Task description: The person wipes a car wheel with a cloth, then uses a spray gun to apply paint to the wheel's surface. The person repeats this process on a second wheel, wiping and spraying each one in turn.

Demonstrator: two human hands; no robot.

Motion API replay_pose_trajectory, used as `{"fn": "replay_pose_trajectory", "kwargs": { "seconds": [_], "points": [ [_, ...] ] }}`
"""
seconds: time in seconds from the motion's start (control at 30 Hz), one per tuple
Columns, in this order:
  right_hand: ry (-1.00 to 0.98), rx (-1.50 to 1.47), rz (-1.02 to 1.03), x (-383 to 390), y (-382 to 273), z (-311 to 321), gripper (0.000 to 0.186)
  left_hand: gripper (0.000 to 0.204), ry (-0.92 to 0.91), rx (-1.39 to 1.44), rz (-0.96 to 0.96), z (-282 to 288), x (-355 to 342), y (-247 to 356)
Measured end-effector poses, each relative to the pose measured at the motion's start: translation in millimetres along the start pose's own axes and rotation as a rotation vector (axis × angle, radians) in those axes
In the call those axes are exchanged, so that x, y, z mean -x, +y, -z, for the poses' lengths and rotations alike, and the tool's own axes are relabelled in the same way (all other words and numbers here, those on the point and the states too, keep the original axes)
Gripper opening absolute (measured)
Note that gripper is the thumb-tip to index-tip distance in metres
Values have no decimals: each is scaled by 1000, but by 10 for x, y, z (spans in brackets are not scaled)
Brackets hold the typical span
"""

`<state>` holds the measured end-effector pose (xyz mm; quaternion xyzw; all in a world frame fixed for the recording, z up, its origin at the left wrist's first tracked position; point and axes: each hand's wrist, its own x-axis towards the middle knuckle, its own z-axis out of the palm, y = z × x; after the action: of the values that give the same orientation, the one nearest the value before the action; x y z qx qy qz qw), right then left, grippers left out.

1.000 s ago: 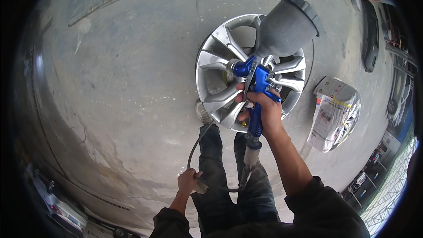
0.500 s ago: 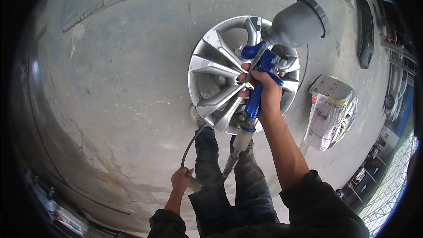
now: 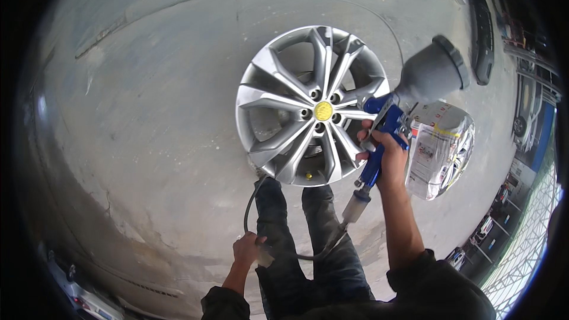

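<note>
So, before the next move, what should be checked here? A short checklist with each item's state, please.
1. Right hand gripping the blue spray gun: ok.
2. Lid on the grey cup: ok.
3. Cup's contents: cannot tell; its walls hide them.
4. Left hand around the hose: ok.
5. Hose clear of the wheel: cannot tell; it runs out of sight near it.
6. Spray gun clear of the paper-wrapped bundle: cannot tell; they overlap in this view.

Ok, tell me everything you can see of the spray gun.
The spray gun has a shiny blue, metal-looking body, a grey cup with a darker lid, and a pale cylinder at the handle's end, leading to a hose. The right hand grips it tilted, nozzle leftward, overlapping the wheel in this view.
</note>
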<state>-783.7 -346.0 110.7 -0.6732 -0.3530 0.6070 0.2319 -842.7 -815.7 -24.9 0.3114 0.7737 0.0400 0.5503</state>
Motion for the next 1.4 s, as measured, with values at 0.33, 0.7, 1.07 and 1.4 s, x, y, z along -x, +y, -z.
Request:
{"fn": "replay_pose_trajectory", "kwargs": {
  "seconds": [0.33, 0.7, 1.07, 1.4],
  "points": [
    [-247, 334, 229, -724, -878, 362, 34, 21, -194, 23, -217, -70, -579, 678],
    [-379, 317, 104, -1260, -959, -61, 24, 22, -116, 114, -241, -200, -325, 1238],
    [-234, 372, 186, -1354, -916, 91, 25, 25, -121, 10, -134, -117, -389, 1126],
    [-203, 284, 101, -1301, -838, 469, 27, 25, -107, -2, -144, -138, -382, 1123]
  ]
}}
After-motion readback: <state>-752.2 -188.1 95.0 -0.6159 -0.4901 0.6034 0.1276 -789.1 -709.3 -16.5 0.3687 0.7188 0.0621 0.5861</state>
